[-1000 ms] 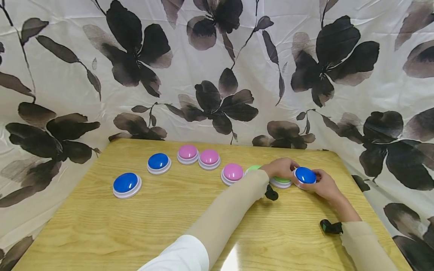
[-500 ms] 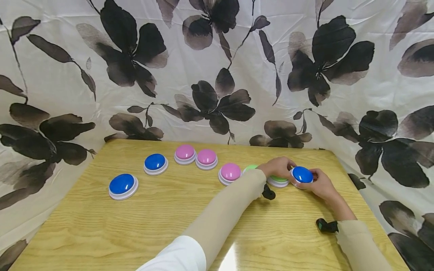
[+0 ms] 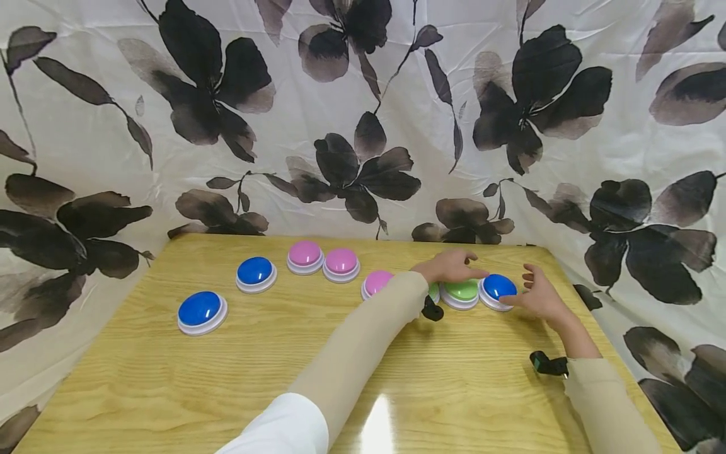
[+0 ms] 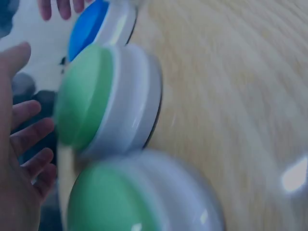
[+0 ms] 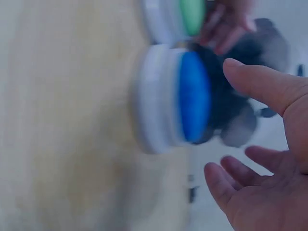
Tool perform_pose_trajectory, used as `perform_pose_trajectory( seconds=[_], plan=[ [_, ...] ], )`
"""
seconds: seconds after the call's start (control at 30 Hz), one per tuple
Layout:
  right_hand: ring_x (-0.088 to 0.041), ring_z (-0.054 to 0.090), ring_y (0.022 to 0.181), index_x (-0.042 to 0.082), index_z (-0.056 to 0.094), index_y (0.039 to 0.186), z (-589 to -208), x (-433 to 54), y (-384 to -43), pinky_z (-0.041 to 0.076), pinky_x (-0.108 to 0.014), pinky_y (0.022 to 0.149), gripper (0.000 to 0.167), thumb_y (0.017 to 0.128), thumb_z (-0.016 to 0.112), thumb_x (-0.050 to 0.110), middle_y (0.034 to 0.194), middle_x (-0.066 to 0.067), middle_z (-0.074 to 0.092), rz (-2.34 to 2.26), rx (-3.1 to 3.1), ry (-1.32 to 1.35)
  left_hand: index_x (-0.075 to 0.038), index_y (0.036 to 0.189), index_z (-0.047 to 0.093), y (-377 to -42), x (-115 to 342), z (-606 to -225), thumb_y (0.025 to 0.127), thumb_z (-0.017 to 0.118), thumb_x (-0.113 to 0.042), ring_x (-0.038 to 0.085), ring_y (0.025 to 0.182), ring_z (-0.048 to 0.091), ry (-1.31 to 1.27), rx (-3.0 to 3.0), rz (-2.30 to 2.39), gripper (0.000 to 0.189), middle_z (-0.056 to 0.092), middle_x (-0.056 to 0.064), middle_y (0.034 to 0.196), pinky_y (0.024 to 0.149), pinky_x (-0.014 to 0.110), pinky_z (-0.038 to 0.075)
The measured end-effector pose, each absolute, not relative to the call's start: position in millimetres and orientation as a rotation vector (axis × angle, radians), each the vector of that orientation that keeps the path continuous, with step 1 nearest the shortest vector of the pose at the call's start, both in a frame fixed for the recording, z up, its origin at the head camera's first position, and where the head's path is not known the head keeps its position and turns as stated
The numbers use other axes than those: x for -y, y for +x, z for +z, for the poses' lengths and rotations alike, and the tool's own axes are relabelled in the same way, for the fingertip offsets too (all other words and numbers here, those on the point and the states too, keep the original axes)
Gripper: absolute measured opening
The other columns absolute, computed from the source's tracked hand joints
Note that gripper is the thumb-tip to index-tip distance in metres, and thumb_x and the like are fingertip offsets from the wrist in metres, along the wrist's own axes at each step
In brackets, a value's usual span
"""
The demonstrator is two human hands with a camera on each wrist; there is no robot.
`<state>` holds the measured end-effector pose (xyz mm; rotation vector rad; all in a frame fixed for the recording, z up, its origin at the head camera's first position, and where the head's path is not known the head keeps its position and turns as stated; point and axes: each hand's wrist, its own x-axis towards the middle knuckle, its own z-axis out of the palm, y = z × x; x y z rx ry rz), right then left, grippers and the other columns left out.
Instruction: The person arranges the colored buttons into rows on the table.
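At the right end of a row of push buttons sits a blue push button (image 3: 499,286) on a white round base. My right hand (image 3: 541,296) is beside it with thumb and fingers spread; in the right wrist view a gap separates that hand (image 5: 274,168) from the blue dome (image 5: 193,96). My left hand (image 3: 450,265) hovers over the green push button (image 3: 462,291), fingers loosely extended and holding nothing. In the left wrist view the fingers stay apart from the green dome (image 4: 84,96). A second green button (image 4: 110,197) is mostly hidden by the left arm in the head view.
A pink button (image 3: 377,281) is partly covered by the left sleeve. Two more pink buttons (image 3: 304,253) stand at the back, and two blue buttons (image 3: 200,309) at the left of the wooden table (image 3: 227,378). Flowered cloth (image 3: 363,94) hangs behind.
Both hands have let go of the rightmost blue button and drawn apart, the left one up and leftward. The blue button now sits close against the green one. The head view shifts slightly.
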<state>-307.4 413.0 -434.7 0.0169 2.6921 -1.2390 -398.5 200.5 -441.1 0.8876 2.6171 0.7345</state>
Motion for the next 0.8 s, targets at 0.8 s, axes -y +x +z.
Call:
perform_pose_trajectory(
  seconds=[0.8],
  plan=[
    [-0.04, 0.047, 0.123, -0.003, 0.051, 0.129, -344, -325, -292, 0.039, -0.054, 0.101, 0.053, 0.092, 0.068, 0.03, 0.13, -0.021, 0.053, -1.224, -2.731, -0.511, -0.008, 0.114, 0.068, -380, -38, -389, 0.098, 0.059, -0.023, 0.015, 0.103, 0.058, 0.975, -2.701, 0.988, 0.024, 0.067, 0.002, 0.107, 0.091, 0.026, 0.045]
  ],
)
